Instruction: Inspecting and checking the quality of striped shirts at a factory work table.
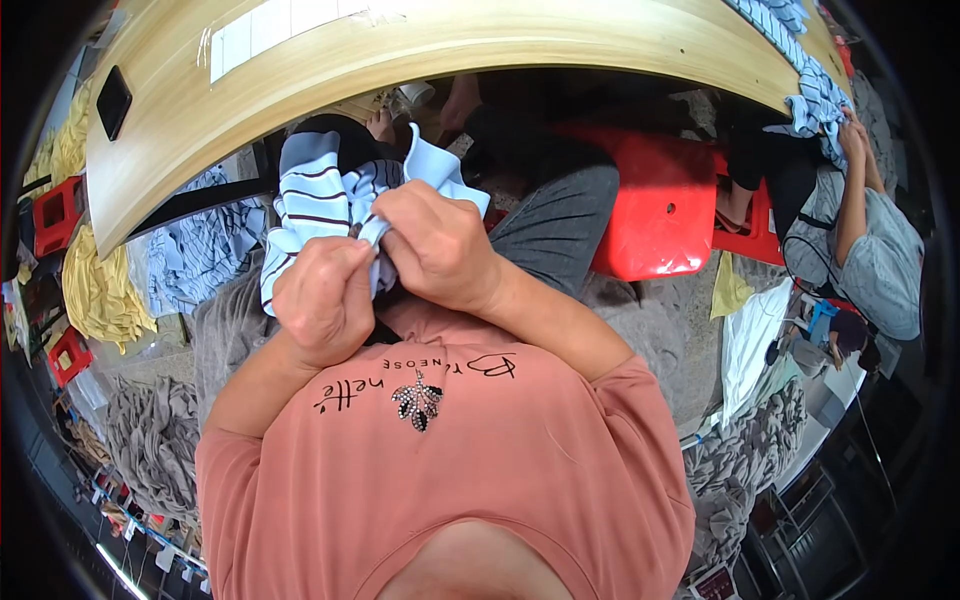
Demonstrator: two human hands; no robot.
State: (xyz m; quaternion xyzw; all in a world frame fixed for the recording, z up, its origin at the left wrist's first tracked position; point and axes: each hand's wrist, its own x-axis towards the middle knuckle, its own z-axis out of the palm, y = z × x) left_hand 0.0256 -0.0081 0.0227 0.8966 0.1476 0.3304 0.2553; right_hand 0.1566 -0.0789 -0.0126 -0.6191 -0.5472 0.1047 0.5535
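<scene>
A light blue garment with dark stripes is bunched over my lap, below the table's near edge. Its plain blue band sticks up beyond my knuckles. My left hand is closed, thumb and forefinger pinching a narrow edge of the cloth. Close beside it, my right hand is curled round the same strip, its fingertips partly hidden by the fabric. Between the two pinches only a short bit of the edge shows.
A wooden table curves across the top, with a black phone at its left. Right of my leg stands a red stool. Another person handles striped cloth at far right. Yellow garments and grey cloth heaps lie left.
</scene>
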